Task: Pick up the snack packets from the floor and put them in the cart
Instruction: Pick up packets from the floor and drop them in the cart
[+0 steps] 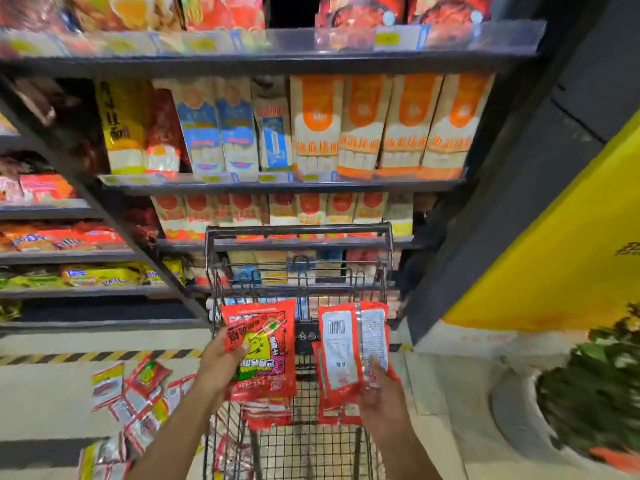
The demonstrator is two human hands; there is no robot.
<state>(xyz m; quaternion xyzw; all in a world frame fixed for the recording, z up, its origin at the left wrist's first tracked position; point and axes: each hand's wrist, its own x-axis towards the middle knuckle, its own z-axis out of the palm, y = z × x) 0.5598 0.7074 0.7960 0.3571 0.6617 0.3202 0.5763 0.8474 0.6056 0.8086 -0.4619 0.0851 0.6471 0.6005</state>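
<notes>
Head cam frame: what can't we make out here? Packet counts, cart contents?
All in the head view.
Counts: the top packets of the left stack in the left hand and the right stack in the right hand cover those beneath.
Contents: stacks and forearms hide much of the cart bottom.
Blurred, overlapping, cut off at the bottom edge: floor packets.
Blurred, unreadable: shelf price tags.

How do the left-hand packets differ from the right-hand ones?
The left-hand packets face front out, yellow graphic showing; the right-hand packets face back out, white label and barcode. The left-hand packets are gripped at their side edge, the right-hand packets at their lower end. Both are red stacks held over the cart.
</notes>
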